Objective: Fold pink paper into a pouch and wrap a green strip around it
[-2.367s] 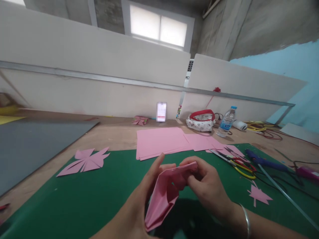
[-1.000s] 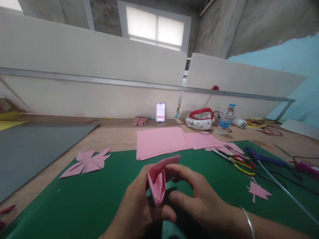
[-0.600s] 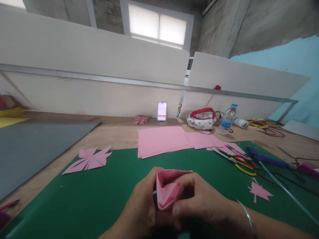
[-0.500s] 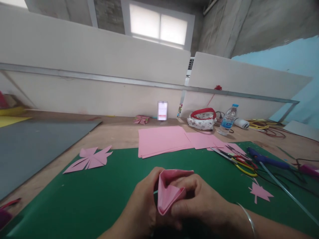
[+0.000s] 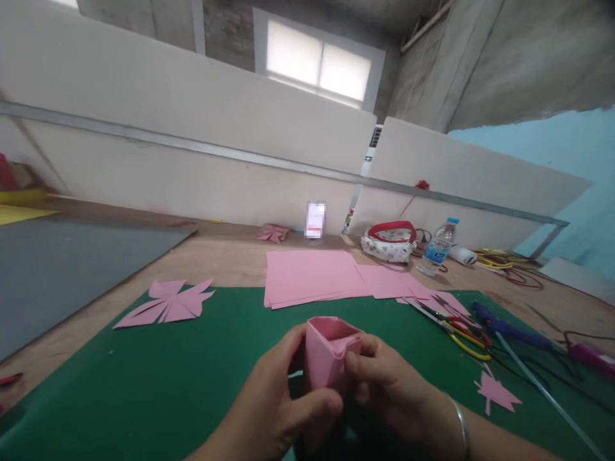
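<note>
I hold a folded pink paper piece (image 5: 327, 352) upright over the green cutting mat (image 5: 192, 371); its open end faces up. My left hand (image 5: 278, 410) grips it from the left with the thumb across its lower front. On the other side, my right hand (image 5: 389, 390), with a silver bangle at the wrist, pinches its right edge. A stack of pink paper sheets (image 5: 312, 275) lies just beyond the mat.
A cut pink paper shape (image 5: 166, 304) lies at the mat's far left and a smaller cutout (image 5: 494, 392) at the right. Scissors (image 5: 456, 326), a glue gun (image 5: 509, 326) and cables lie right. A pouch (image 5: 389, 238) and water bottle (image 5: 437, 243) stand behind. A grey board (image 5: 57, 269) lies left.
The pink paper went from a long, loosely opened fold to a compact upright form with an open top. Both hands closed in around it and stayed on it.
</note>
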`<state>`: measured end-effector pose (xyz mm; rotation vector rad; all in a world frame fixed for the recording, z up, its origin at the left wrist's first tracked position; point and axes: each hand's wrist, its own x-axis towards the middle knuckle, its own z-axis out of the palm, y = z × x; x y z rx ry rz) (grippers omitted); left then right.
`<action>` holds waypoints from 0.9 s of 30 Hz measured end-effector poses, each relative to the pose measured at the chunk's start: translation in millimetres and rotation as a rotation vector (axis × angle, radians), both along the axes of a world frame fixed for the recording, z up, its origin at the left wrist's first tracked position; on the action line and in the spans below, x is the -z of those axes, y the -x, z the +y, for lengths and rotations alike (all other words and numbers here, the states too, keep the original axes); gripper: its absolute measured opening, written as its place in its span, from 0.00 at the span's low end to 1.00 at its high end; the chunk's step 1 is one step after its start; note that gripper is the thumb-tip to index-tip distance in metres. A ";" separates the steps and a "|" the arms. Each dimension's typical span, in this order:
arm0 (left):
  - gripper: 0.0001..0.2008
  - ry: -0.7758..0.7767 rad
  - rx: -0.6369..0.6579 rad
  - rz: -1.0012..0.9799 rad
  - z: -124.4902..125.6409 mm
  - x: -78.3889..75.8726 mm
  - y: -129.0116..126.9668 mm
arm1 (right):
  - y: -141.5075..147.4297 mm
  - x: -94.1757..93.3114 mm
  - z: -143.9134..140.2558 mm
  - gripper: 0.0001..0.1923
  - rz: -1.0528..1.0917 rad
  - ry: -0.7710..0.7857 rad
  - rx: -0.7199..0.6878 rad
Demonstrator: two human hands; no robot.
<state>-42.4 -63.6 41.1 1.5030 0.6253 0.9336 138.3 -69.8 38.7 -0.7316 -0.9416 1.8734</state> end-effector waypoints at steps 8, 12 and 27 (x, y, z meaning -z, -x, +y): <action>0.22 0.011 -0.026 0.041 -2.1 -8.0 -2.1 | 5.4 8.0 1.2 0.16 0.030 -0.016 -0.063; 0.23 0.037 0.007 0.010 -3.5 -9.9 1.1 | 11.4 4.5 -2.3 0.17 -0.089 0.006 -0.037; 0.19 0.420 0.055 -0.277 -2.3 -5.0 -4.7 | 12.4 -4.0 -7.5 0.18 -0.048 0.002 0.056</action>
